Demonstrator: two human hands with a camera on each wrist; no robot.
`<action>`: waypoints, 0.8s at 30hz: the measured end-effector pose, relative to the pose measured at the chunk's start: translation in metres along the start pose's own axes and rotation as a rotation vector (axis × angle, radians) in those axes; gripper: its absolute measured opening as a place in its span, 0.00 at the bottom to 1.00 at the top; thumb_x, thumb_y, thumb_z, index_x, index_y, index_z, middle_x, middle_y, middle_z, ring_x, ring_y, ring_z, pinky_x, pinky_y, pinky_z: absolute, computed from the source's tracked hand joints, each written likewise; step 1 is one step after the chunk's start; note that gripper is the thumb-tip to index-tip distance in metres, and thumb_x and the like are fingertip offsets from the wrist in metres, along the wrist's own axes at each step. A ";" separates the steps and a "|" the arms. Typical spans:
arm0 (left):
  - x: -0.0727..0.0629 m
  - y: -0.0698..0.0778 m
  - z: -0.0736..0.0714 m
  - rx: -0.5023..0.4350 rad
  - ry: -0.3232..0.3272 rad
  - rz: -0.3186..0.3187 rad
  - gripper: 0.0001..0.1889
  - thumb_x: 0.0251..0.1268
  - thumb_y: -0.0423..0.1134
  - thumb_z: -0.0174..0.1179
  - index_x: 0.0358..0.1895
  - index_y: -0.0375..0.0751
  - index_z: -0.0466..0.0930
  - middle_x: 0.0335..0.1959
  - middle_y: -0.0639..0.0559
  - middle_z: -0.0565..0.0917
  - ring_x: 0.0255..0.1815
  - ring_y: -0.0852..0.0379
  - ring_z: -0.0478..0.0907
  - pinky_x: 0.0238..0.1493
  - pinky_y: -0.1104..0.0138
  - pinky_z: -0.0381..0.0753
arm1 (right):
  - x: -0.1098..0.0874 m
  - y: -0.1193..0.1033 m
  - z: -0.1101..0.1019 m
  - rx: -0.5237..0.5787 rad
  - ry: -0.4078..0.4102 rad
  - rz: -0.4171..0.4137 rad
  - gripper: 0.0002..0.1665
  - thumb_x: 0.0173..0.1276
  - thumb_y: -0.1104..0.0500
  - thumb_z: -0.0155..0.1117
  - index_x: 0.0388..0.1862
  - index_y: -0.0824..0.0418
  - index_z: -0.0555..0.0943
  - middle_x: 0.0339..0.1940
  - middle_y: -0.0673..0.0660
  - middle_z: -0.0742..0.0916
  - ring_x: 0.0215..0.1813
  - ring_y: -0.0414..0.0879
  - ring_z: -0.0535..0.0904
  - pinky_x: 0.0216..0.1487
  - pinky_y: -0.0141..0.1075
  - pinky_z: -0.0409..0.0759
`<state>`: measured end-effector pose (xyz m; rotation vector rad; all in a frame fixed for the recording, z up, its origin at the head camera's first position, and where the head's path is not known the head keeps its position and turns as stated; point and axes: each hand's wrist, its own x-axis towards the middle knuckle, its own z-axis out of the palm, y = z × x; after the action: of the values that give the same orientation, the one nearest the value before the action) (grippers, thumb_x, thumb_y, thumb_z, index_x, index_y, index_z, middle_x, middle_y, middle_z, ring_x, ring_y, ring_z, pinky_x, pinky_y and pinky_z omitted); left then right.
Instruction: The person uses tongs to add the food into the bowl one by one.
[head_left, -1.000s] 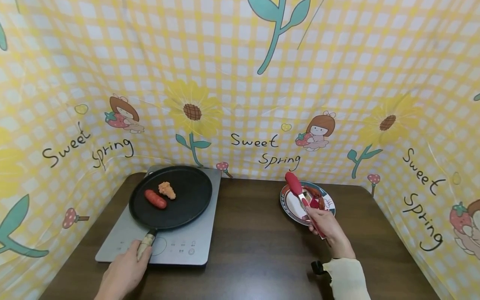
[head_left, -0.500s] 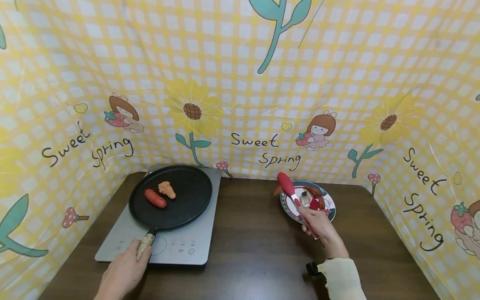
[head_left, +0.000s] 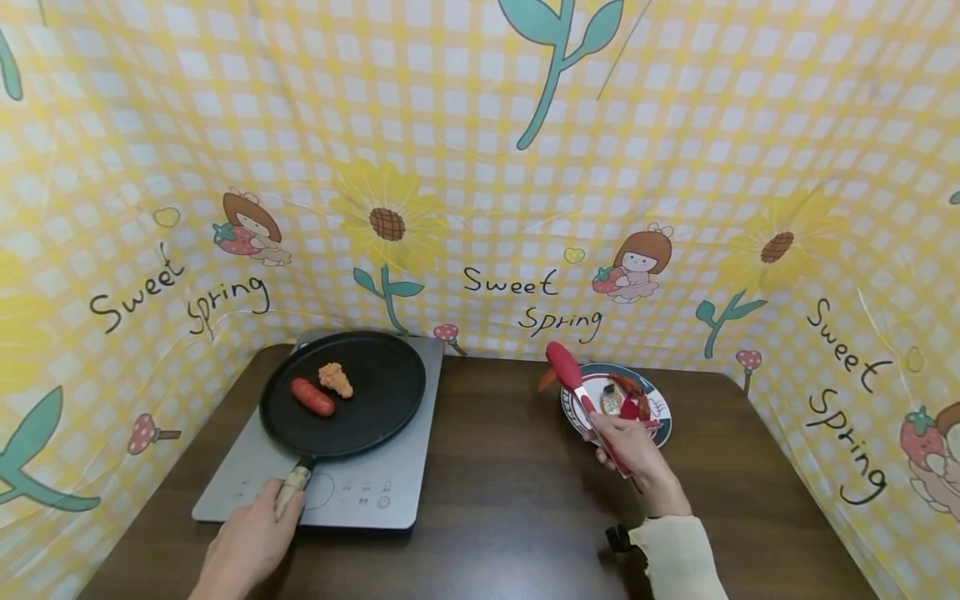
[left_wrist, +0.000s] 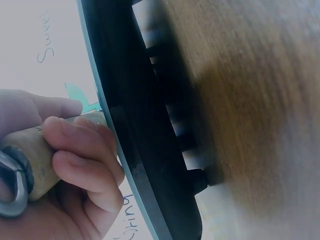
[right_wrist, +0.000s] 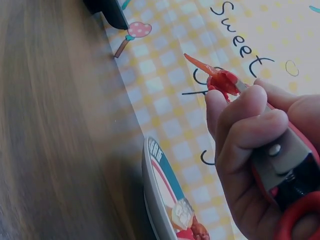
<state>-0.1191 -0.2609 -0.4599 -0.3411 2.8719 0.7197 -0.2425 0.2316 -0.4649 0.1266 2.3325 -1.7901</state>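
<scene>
My left hand [head_left: 251, 533] grips the pale handle [head_left: 291, 492] of a flat black frying pan [head_left: 382, 417]. On the pan, a red sausage [head_left: 312, 397] lies next to a piece of fried chicken [head_left: 335, 380]. With my right hand [head_left: 637, 446] I hold red-tipped tongs [head_left: 566, 371] above the left side of a patterned plate [head_left: 577, 417]. Between the tong tips is an orange, pointed piece of food [right_wrist: 201, 65]; its rest is hidden by the tips. Several red and brown food pieces [head_left: 630, 387] lie on the plate, partly behind my hand.
The pan sits on a silver induction cooktop [head_left: 352, 512] at the left of a dark wooden table [head_left: 495, 467]. A yellow checked cloth [head_left: 480, 208] encloses the back and both sides. A small black object [head_left: 618, 538] hangs at my right cuff.
My right hand has moved left with the tongs, which now reach past the plate's left rim. The orange food piece has come into sight at their tips. My left hand stays on the handle.
</scene>
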 end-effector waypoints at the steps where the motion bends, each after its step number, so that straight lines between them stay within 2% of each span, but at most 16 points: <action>1: 0.000 0.000 0.000 0.000 0.000 0.000 0.35 0.71 0.62 0.39 0.60 0.30 0.62 0.27 0.43 0.74 0.24 0.49 0.69 0.23 0.57 0.66 | 0.000 -0.001 0.001 -0.004 0.000 -0.008 0.35 0.65 0.40 0.60 0.52 0.70 0.78 0.26 0.62 0.83 0.15 0.40 0.72 0.16 0.31 0.67; 7: -0.001 0.000 0.000 0.000 0.005 0.000 0.35 0.71 0.63 0.38 0.60 0.31 0.62 0.26 0.44 0.74 0.24 0.49 0.69 0.22 0.58 0.65 | 0.003 -0.005 0.007 -0.028 -0.017 -0.025 0.33 0.66 0.40 0.60 0.51 0.70 0.79 0.24 0.63 0.83 0.15 0.41 0.72 0.17 0.32 0.69; 11: -0.001 0.000 0.000 0.002 0.010 0.007 0.35 0.71 0.63 0.37 0.60 0.30 0.62 0.26 0.45 0.74 0.23 0.50 0.69 0.22 0.58 0.65 | 0.003 -0.010 0.011 -0.047 -0.022 -0.019 0.28 0.68 0.44 0.59 0.51 0.67 0.80 0.27 0.64 0.84 0.15 0.42 0.72 0.18 0.32 0.68; 16: 0.000 0.000 0.000 0.002 0.009 0.009 0.36 0.71 0.62 0.37 0.60 0.29 0.62 0.26 0.44 0.74 0.23 0.50 0.69 0.22 0.58 0.65 | 0.002 -0.016 0.018 -0.060 -0.035 -0.013 0.25 0.68 0.44 0.59 0.49 0.63 0.82 0.26 0.61 0.84 0.16 0.42 0.73 0.17 0.32 0.66; 24: -0.001 0.000 0.000 -0.006 0.000 0.004 0.35 0.72 0.61 0.38 0.61 0.29 0.61 0.26 0.45 0.73 0.23 0.50 0.69 0.22 0.59 0.65 | 0.003 -0.021 0.026 -0.045 -0.067 -0.053 0.25 0.67 0.43 0.60 0.47 0.64 0.82 0.25 0.59 0.83 0.16 0.42 0.72 0.18 0.32 0.68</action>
<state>-0.1185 -0.2609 -0.4597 -0.3359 2.8721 0.7288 -0.2471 0.2007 -0.4522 -0.0018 2.3481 -1.7365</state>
